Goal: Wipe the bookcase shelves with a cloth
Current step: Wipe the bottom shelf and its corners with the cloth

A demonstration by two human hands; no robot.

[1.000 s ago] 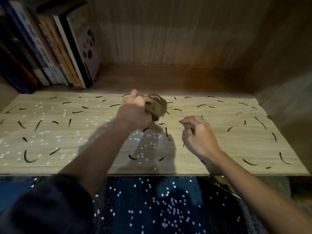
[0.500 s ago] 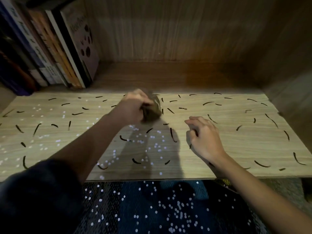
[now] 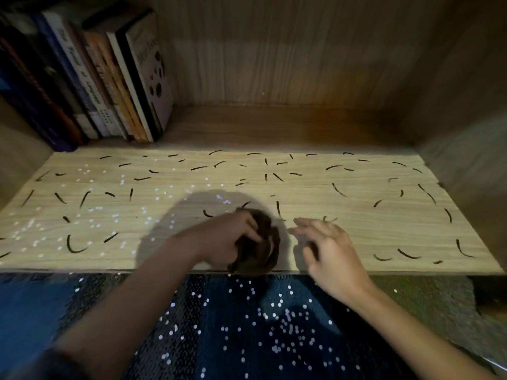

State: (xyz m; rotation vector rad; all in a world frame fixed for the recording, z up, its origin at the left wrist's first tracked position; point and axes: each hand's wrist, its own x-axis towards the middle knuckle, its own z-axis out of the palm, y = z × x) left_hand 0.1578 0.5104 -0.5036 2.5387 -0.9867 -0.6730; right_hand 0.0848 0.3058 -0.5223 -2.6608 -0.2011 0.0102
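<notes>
Quick read: left hand [image 3: 227, 239] has the dark cloth [image 3: 260, 242] bunched up, fingers curled tight round it, and it now sits right at the front lip of the shelf [image 3: 356, 204], partly hanging over the edge. A second ago that same wad was up near the middle of the board, so we've just seen one pull stroke from mid-shelf toward the front. Right hand [image 3: 329, 250] is just beside the cloth, not touching it, holding nothing. Its fingers are looser and more stretched out than they were a second ago, lying low over the board. It's blurred, so we can't tell if it's actually bracing. What this means: one centre lane is covered, the rest isn't. The dark curved marks [image 3: 74, 246] are scattered left, right and along the back exactly as before, and a few show just beyond the cloth in the lane it came down. We can't tell if they're dirt or a printed pattern, so no call on how well it's cleaning. Books [image 3: 109, 78] at back left block that corner. Sequinned blue fabric [image 3: 247, 325] lies below the edge, and anything swept off likely lands there. Our guess is the next pass goes up and to one side.
</notes>
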